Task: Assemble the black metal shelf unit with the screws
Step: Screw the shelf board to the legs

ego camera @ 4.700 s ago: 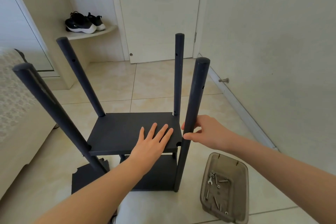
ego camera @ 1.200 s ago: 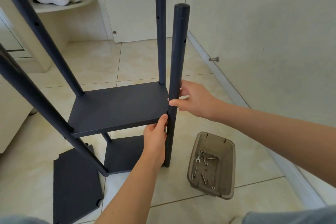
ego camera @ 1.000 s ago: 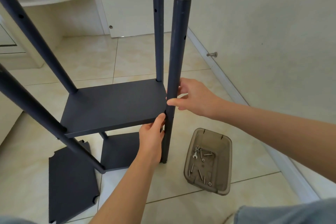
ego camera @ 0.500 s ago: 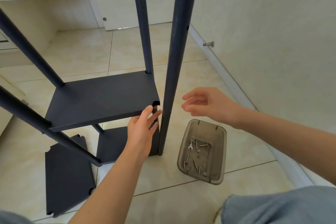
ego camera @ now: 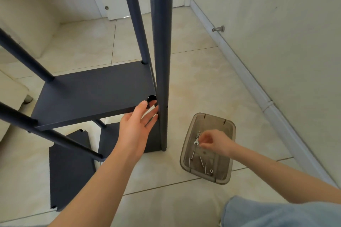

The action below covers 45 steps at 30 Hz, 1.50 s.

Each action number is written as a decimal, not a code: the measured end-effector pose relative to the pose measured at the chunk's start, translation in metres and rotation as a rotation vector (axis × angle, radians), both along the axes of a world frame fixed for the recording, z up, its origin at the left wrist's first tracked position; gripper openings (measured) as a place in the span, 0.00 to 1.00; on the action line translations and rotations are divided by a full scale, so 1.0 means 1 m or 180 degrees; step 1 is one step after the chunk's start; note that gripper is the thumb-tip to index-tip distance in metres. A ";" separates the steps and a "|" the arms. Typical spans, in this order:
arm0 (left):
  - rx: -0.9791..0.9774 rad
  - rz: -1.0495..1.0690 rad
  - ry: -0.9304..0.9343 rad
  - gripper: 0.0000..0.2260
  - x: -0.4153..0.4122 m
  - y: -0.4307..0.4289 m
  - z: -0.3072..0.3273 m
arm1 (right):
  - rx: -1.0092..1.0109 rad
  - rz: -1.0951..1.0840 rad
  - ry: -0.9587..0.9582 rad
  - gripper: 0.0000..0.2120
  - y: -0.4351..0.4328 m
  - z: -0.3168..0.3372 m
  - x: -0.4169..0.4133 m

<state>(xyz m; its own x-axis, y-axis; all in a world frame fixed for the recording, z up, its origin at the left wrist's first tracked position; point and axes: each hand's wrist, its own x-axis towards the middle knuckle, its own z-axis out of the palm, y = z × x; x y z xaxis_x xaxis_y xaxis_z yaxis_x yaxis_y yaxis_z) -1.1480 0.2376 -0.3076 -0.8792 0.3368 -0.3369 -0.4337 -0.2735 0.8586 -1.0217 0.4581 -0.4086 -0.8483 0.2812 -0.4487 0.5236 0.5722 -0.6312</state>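
The black shelf unit stands on the tiled floor, its middle shelf board (ego camera: 96,92) set between dark round posts. The near right post (ego camera: 162,61) stands upright beside the board's notched corner. My left hand (ego camera: 137,125) holds that corner from below, thumb on the board's edge and fingers by the post. My right hand (ego camera: 212,142) reaches into the smoky plastic tray (ego camera: 224,178), fingers curled over the screws (ego camera: 201,161) and a small wrench (ego camera: 196,142); whether it pinches one is hidden.
A loose black shelf board (ego camera: 70,169) lies flat on the floor at lower left. The lowest shelf (ego camera: 110,140) sits under the middle one. The wall and baseboard (ego camera: 258,94) run along the right, with a door stop (ego camera: 218,29). My knee (ego camera: 276,214) is at bottom right.
My right hand let go of the near right post and dropped down into the screw tray. My left hand stayed at the shelf corner. The camera tilted down and closer.
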 end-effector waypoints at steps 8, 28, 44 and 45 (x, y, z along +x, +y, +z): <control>-0.0042 0.0014 0.0049 0.16 0.002 0.001 -0.001 | 0.0521 0.0977 -0.0822 0.12 -0.016 -0.081 -0.022; 0.0090 -0.0193 0.0025 0.14 0.003 0.003 -0.007 | 0.1438 0.1362 -0.0540 0.11 -0.019 -0.079 -0.013; 0.0063 -0.0198 -0.0081 0.12 0.003 0.000 0.000 | 0.0581 0.0704 0.0972 0.05 -0.033 0.157 -0.019; 0.0074 -0.0193 -0.0095 0.12 0.003 0.000 0.000 | 0.0610 0.0694 0.1050 0.06 -0.038 0.165 -0.021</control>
<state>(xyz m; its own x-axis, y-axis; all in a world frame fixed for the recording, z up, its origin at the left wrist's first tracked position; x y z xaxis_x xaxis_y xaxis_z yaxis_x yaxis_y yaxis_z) -1.1448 0.2373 -0.3074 -0.8467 0.3971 -0.3540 -0.4753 -0.2658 0.8387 -1.0429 0.4199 -0.2440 -0.9862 0.1316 -0.1010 0.1658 0.7701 -0.6159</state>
